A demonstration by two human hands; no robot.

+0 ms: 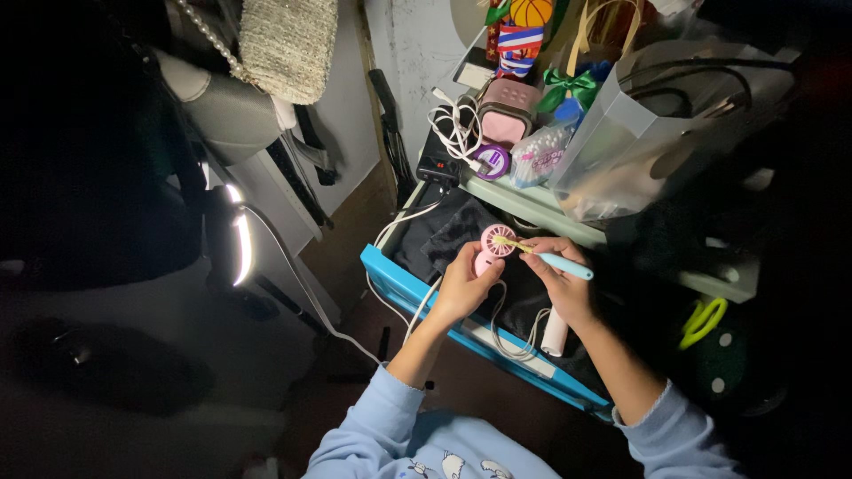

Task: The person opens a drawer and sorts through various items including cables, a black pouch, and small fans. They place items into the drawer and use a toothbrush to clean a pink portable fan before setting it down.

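Note:
My left hand (461,284) grips a small pink hand-held fan (493,245) by its body, with the round grille facing up. My right hand (559,277) holds a light blue brush (557,260) whose pale bristled tip rests on the fan's grille. Both hands are over an open blue drawer (399,286) lined with dark cloth. A white cable (426,306) runs across the drawer under my left wrist.
Above the drawer a shelf (524,206) carries a pink box, coiled white cables, a purple ring, a cotton swab pack and a clear plastic bag (648,133). A lit lamp (241,244) glows at left. A green-yellow loop (703,321) hangs at right.

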